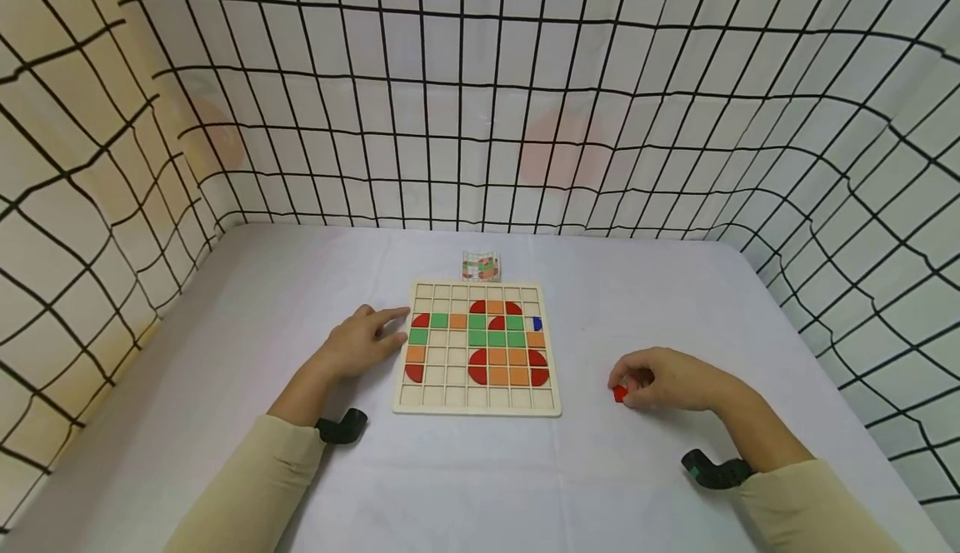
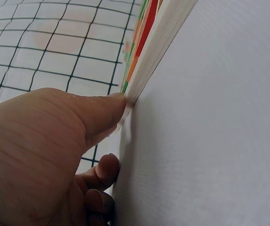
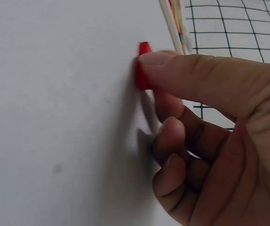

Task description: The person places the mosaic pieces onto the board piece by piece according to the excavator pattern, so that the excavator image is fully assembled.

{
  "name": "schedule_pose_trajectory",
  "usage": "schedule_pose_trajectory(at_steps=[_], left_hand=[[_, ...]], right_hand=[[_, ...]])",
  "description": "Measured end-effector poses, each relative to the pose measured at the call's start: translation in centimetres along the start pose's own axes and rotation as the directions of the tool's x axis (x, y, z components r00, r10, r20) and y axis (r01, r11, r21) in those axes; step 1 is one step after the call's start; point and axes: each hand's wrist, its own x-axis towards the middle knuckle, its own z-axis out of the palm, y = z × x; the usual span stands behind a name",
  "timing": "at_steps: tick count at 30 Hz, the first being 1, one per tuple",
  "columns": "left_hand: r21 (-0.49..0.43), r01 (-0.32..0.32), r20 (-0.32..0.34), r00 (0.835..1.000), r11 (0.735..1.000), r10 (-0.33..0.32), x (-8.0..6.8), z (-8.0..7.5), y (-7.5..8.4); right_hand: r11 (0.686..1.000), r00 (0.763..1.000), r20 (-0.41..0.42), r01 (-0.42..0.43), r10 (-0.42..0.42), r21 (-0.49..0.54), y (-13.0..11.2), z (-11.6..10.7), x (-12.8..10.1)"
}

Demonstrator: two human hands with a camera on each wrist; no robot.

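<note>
A cream grid board (image 1: pixel 447 399) lies on the table, with red, green, orange and blue tiles set in several of its cells. At the board's left edge my left hand (image 1: pixel 360 342) touches the rim with thumb and index finger extended. The left wrist view shows the thumb (image 2: pixel 99 110) against the board's side. To the right of the board, my right hand (image 1: pixel 667 378) pinches a small red tile (image 3: pixel 144 70) between thumb and fingers, low over the cloth. Part of that tile is hidden behind the thumb.
A small printed picture card (image 1: pixel 481 267) with a similar coloured pattern stands just behind the board. White cloth (image 1: pixel 480 486) covers the table. Black wire mesh (image 1: pixel 465 87) rises at the back and on both sides. Each wrist wears a black strap device (image 1: pixel 716 470).
</note>
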Motion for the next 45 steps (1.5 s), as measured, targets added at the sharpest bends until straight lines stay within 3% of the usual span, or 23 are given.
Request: schedule_pose_trajectory(at_steps=[6,10,19,34,39,45], left_hand=[[-0.002,0.007,0.007,1.000,1.000,-0.007,0.0,0.1,0.0],[-0.003,0.012,0.010,1.000,1.000,-0.012,-0.1,0.1,0.0],[0.005,0.012,0.001,1.000,1.000,-0.012,0.1,0.0,0.2],[0.003,-0.003,0.001,1.000,1.000,0.003,0.1,0.0,0.0],[-0.001,-0.005,-0.001,1.000,1.000,0.005,0.0,-0.1,0.1],[-0.002,0.010,-0.002,1.000,1.000,-0.010,0.0,0.1,0.1]], right_hand=[[0.999,0.988,-0.153,-0.023,0.017,-0.041,0.1,1.1,0.7],[0.996,0.976,-0.210,-0.065,0.051,-0.062,0.0,1.6,1.0],[0.999,0.991,-0.130,-0.039,0.040,0.013,0.8,0.8,0.1],[1.000,0.986,-0.169,0.004,-0.009,-0.026,0.7,1.5,0.3],[0.998,0.983,-0.182,0.023,-0.033,-0.058,0.2,1.6,0.5],[0.998,0.985,-0.173,0.020,-0.031,-0.062,-2.2,1.8,1.5]])
